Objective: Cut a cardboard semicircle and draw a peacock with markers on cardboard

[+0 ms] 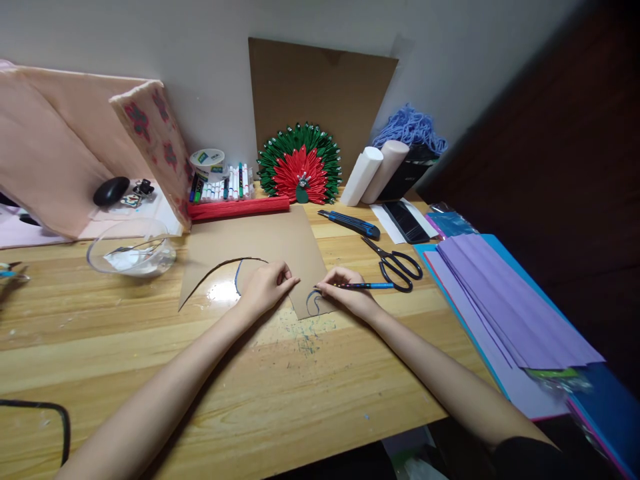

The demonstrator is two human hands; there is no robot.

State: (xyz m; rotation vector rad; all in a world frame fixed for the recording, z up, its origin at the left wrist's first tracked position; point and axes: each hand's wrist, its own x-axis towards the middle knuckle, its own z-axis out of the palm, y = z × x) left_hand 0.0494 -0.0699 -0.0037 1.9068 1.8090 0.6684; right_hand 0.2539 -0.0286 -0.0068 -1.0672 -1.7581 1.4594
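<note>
My right hand (pixel 347 290) is closed round a blue and black pencil (pixel 373 286), its tip at the cardboard sheet's near right corner. Curved blue lines (pixel 313 301) are drawn there. Partly curled, my left hand (pixel 267 283) presses on the near edge of the brown cardboard sheet (pixel 280 235), with thumb and forefinger close together. A large curved piece has been cut out of that edge, baring the wooden table. Inside the curve a short blue line (pixel 238 277) shows beside my left hand.
Black scissors (pixel 395 265) and a box cutter (pixel 350 223) lie right of the cardboard. Behind stand a red-green peacock craft (pixel 300 167), markers (pixel 227 187) and a red paper roll (pixel 240 208). A clear bowl (pixel 131 248) stands left; purple paper (pixel 515 300) lies right.
</note>
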